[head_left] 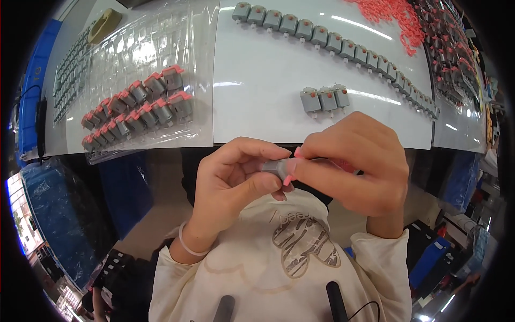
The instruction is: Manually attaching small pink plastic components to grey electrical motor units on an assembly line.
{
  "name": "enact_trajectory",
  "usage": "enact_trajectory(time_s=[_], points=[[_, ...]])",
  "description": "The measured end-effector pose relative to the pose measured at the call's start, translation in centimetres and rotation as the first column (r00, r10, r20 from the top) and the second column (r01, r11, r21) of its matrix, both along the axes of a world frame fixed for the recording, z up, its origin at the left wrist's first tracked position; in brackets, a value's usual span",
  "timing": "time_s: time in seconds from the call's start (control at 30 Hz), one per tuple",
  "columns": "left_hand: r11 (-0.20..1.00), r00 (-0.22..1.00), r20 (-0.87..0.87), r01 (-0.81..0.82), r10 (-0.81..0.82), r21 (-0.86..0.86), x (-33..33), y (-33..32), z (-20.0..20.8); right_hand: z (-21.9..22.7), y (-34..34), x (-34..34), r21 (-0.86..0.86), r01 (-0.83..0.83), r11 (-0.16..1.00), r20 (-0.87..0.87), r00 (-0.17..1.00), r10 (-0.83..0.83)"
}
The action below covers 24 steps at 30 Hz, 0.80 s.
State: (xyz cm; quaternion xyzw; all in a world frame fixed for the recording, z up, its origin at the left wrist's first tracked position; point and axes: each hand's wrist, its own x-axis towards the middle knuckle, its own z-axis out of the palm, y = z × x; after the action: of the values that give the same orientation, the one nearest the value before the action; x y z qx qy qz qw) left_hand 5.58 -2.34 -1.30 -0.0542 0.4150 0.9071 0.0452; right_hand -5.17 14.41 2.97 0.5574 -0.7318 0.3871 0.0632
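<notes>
Your left hand [222, 180] was curled nearly closed, a grey motor [273, 167] pinched between thumb and fingers; your right hand [359, 163], thumb and forefinger almost together, gripped a pink clip [287, 180] at the motor's end; both hands were just short of the near edge of the table [257, 115]; three motors [327, 100] stood beyond your right hand, near a slanting row [347, 51]; pink-capped motors [146, 116] sat left in a clear tray [201, 115].
</notes>
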Motion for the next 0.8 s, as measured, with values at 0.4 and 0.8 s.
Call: enact_trajectory(time_s=[0.4,0.8], points=[[0.988,0.998,0.041,0.048,-0.055,0.145,0.5,-0.3,-0.4,-1.5,-0.3,1.1,-0.155,-0.078,0.985,0.155,0.983,0.102],[0.996,0.993,-0.076,-0.085,0.087,0.028,0.7,0.3,-0.6,-2.4,-0.8,3.6,-0.269,0.173,0.948,0.408,0.912,-0.051]])
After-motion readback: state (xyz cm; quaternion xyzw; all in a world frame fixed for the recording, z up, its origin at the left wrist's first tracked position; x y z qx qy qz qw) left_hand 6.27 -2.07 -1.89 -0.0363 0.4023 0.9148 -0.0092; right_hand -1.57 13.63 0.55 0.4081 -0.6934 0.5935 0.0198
